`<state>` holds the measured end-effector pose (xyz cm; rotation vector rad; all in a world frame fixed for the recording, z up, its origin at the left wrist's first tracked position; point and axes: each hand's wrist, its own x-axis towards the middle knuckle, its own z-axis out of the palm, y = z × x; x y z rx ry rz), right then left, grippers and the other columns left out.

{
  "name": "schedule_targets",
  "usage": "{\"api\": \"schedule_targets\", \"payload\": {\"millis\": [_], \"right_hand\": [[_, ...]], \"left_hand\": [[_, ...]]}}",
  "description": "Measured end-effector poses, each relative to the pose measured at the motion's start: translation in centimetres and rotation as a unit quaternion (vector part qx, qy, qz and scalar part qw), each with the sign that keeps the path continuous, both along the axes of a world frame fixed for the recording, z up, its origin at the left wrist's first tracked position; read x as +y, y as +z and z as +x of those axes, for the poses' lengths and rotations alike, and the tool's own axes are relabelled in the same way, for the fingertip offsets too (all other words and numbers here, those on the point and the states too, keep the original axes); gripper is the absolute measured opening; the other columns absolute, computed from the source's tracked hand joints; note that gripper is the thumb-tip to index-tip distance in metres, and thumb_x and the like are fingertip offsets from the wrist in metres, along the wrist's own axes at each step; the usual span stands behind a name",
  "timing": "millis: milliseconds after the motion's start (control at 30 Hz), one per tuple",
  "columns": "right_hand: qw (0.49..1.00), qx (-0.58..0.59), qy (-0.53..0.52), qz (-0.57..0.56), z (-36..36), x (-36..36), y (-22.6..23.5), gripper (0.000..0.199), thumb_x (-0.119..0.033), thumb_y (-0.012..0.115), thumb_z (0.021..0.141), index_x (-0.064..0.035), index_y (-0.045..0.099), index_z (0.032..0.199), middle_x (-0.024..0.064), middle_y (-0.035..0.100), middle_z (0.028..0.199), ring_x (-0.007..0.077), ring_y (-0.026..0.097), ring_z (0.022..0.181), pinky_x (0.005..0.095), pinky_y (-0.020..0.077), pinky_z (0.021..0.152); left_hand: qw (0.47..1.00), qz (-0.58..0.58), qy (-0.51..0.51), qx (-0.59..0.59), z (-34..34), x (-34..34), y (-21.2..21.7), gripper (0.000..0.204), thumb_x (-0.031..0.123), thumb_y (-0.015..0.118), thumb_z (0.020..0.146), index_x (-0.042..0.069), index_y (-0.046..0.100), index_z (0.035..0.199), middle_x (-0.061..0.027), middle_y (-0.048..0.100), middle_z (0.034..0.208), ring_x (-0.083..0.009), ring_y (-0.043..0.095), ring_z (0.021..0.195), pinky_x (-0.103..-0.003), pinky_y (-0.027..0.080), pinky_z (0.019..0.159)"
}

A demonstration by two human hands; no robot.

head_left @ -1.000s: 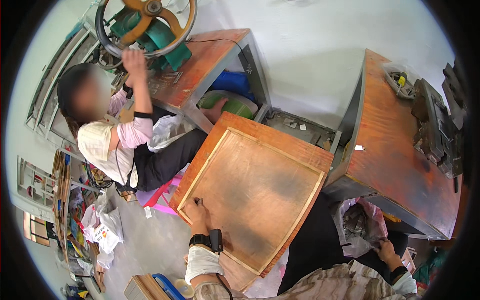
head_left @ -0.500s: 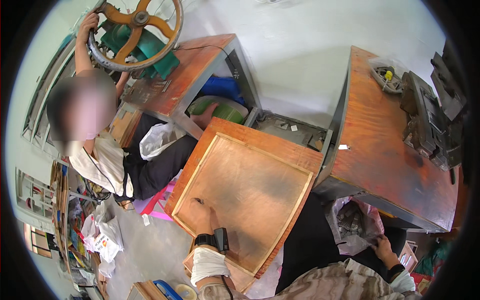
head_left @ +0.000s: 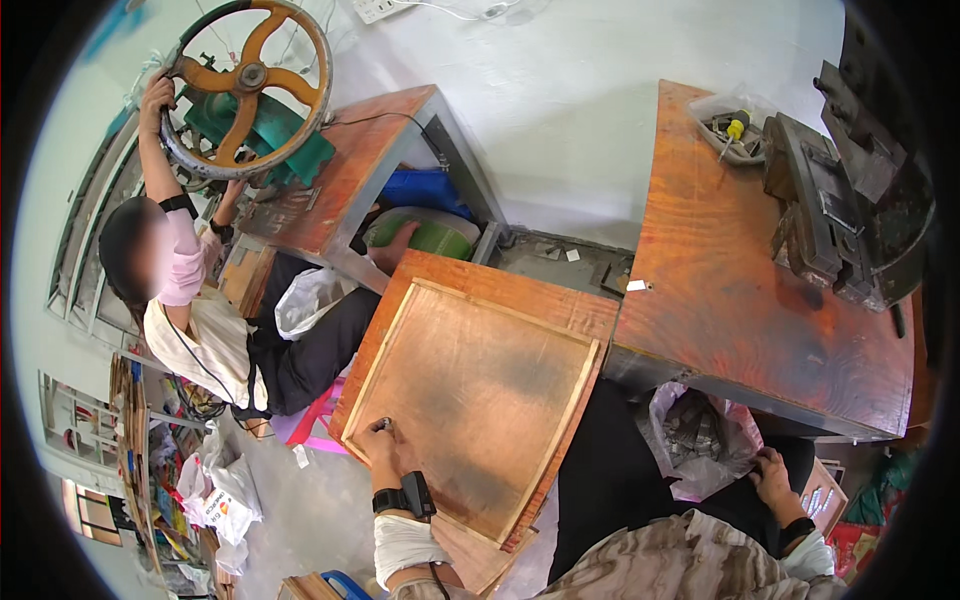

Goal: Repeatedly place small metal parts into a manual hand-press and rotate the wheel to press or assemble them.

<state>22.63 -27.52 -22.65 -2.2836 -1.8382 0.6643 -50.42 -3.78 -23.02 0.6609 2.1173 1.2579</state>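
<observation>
A shallow wooden tray (head_left: 470, 390) with a raised light frame lies tilted across the left side of my lap. My left hand (head_left: 376, 447) is over its near left part, fingers closed around a small dark, shiny piece (head_left: 386, 425) mostly hidden by them. Between my legs hangs a clear plastic bag (head_left: 657, 425) containing several grey metal pieces (head_left: 697, 430). At the bag's right edge, my right hand (head_left: 773, 480) has its fingers bent together against the plastic.
A co-worker at the left grips a large handwheel (head_left: 250, 75) on a green machine (head_left: 300, 150). At right, a wooden workbench (head_left: 690, 290) bears a dark metal machine (head_left: 830, 210) and a bowl (head_left: 735, 135) with a yellow-handled screwdriver. White bags (head_left: 225, 490) lie on the floor at left.
My left hand has shifted a little left toward the tray's edge, and the small piece in its fingers shows more. The co-worker's wheel has turned. My view has shifted slightly.
</observation>
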Motion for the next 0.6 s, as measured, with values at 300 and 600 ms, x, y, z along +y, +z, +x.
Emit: {"api": "schedule_targets", "payload": {"millis": [300,600], "right_hand": [[1.000,0.006,-0.027,-0.014,-0.4,0.3,0.4,0.031,-0.005,0.071,0.066,-0.0038,0.064,0.096,0.0159,0.050,0.116,0.0346,0.049,0.106,0.0393,0.0425,0.093],[0.999,0.014,-0.040,-0.030,-0.5,0.7,0.3,0.033,-0.004,0.071,0.065,-0.0017,0.062,0.096,0.0187,0.048,0.116,0.0366,0.048,0.108,0.0395,0.0420,0.093]], "left_hand": [[0.892,-0.140,-0.055,0.427,3.6,1.4,3.1,0.018,0.015,0.068,0.068,-0.002,0.069,0.072,-0.0214,0.065,0.068,-0.0293,0.067,0.068,-0.036,0.051,0.064],[0.908,-0.185,-0.025,0.376,6.4,1.8,4.9,0.016,0.012,0.062,0.072,-0.003,0.068,0.074,-0.0215,0.065,0.072,-0.0319,0.066,0.071,-0.037,0.050,0.067]]}}
